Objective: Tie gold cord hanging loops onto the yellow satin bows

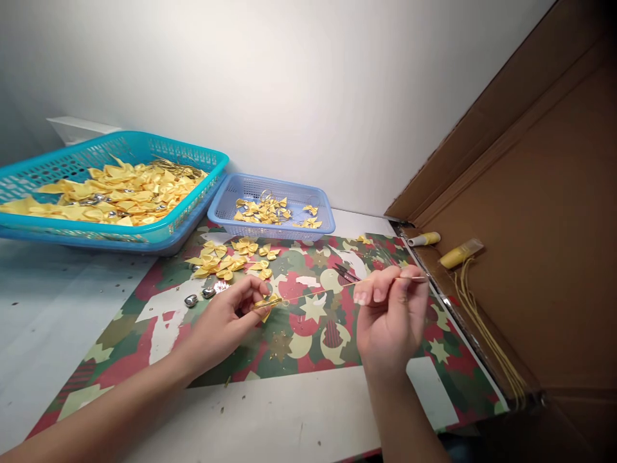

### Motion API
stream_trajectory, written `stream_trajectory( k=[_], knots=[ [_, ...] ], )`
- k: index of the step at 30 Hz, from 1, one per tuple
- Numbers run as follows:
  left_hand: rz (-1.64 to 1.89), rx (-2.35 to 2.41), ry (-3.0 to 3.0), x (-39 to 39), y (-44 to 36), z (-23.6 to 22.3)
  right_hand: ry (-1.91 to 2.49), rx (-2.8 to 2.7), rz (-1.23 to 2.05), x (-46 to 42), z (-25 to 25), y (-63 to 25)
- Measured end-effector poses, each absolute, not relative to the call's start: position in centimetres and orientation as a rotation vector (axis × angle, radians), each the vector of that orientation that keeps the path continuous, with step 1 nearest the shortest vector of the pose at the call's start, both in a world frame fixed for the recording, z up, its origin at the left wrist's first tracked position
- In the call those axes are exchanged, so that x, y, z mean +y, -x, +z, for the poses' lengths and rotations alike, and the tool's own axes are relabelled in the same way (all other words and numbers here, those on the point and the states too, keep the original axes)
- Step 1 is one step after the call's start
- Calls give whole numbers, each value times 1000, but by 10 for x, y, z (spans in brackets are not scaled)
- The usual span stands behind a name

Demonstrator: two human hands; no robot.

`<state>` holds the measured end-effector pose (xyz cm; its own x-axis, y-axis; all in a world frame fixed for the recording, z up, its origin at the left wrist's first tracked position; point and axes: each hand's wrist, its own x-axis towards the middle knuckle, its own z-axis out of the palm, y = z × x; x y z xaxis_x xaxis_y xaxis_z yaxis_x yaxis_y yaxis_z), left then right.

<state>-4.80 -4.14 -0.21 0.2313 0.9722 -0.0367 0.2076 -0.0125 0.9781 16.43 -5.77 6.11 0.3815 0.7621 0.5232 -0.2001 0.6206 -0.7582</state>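
Observation:
My left hand (230, 320) pinches a small yellow ribbon bow (268, 304) just above the patterned mat (308, 334). My right hand (393, 315) is closed in a pinch on a thin gold thread (328, 290) that runs taut from the bow to my fingers and past them to the right. Loose yellow bows (231, 257) lie on the mat beyond my left hand. Small silver bells (202, 294) sit just left of that hand.
A large teal basket (193, 193) of yellow ribbon pieces stands at the back left. A small blue basket (318, 226) with finished bows is beside it. Small scissors (346, 272) lie mid-mat. Yellow thread spools (424, 239) and cardboard (544, 244) are at right.

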Motion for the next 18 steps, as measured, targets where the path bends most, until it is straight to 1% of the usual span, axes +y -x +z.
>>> stream_trajectory(
  k=[5, 7, 9, 14, 18],
  knots=[
    [909, 1173, -1473, -39, 48, -7, 652, -997, 598, -60, 66, -167],
    [917, 1172, -1473, -38, 48, -8, 679, -984, 638, -59, 65, -168],
    [940, 1173, -1475, -38, 48, -8, 720, -976, 788, -57, 60, -165],
    [1073, 1104, -1490, -45, 47, 2, 801, -1054, 1282, -55, 39, -148],
    [1174, 1075, -1452, -51, 46, 11, 754, -1108, 1405, -54, 34, -144]
  ],
)
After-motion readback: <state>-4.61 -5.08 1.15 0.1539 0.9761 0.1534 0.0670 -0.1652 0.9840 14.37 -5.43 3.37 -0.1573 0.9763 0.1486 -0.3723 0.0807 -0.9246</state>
